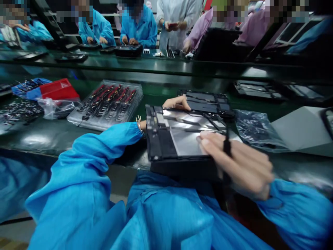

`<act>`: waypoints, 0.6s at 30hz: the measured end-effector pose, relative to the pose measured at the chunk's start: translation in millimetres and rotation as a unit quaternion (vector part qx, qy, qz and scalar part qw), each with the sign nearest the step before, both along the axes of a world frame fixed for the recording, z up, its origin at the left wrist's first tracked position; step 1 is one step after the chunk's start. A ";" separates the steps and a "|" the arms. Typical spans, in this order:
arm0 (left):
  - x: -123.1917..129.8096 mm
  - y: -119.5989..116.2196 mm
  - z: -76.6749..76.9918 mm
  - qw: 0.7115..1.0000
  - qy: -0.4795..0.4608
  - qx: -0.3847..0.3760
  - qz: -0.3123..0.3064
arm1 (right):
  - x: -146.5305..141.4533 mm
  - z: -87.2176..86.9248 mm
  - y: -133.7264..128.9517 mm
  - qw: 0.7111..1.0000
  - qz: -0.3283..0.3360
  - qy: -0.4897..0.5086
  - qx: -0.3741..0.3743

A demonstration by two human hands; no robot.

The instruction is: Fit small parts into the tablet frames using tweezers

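Observation:
An opened tablet-like device (160,142) with black ends and silvery battery panels (186,140) sits tilted on a dark block (182,168) at the bench edge. My left hand (177,102) reaches behind it, its bent fingers closed over the far edge. A second opened device (208,100) lies just beyond those fingers. Over the near device's right part, my right hand (239,161) is blurred by motion, fingers stretched out with the tips at the silver panel. A narrow black strip or cable (227,144) crosses in front of these fingers; its kind is unclear.
Left stands a clear tray (104,104) of red and black parts, beside a red bin (59,89), a blue bin (28,88) and loose small parts (19,111). Right are a plastic bag (256,128) and a white box (304,128). Several co-workers sit across the line (156,66).

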State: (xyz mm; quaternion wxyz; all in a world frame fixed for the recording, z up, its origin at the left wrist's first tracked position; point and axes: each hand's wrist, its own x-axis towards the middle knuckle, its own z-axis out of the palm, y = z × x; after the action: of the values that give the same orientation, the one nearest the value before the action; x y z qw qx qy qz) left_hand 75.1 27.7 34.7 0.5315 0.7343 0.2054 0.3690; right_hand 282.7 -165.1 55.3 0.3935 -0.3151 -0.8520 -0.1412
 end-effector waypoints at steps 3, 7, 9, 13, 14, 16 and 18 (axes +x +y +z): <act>-2.2 6.5 -20.3 0.997 0.026 -0.011 -0.076 | 0.1 -21.0 -3.4 0.991 0.023 -0.111 0.078; -32.7 4.8 -30.6 0.985 0.154 0.079 -0.017 | 10.2 -34.8 -18.3 0.991 -0.002 -0.120 0.057; -55.6 -1.3 -28.3 0.952 0.258 0.147 0.070 | 11.6 -36.7 -27.0 0.990 -0.014 -0.133 0.041; -88.6 -24.8 -22.2 0.873 0.419 0.227 0.099 | 2.0 -45.1 -39.1 0.984 -0.053 -0.168 -0.013; -92.0 -31.8 -22.3 0.865 0.436 0.230 0.092 | -1.5 -49.3 -40.9 0.983 -0.057 -0.171 -0.028; -94.4 -43.7 -25.1 0.859 0.453 0.224 0.085 | -7.9 -59.4 -43.2 0.984 -0.053 -0.160 -0.051; -93.8 -50.6 -30.4 0.859 0.453 0.218 0.095 | -11.9 -69.4 -43.7 0.987 -0.042 -0.140 -0.072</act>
State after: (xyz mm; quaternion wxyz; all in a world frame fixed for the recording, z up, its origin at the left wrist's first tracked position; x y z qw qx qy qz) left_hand -18.7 -22.8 4.4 0.1685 0.8943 0.4067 0.0804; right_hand 270.8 -208.8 -14.1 0.2404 -0.3547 -0.8928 -0.1386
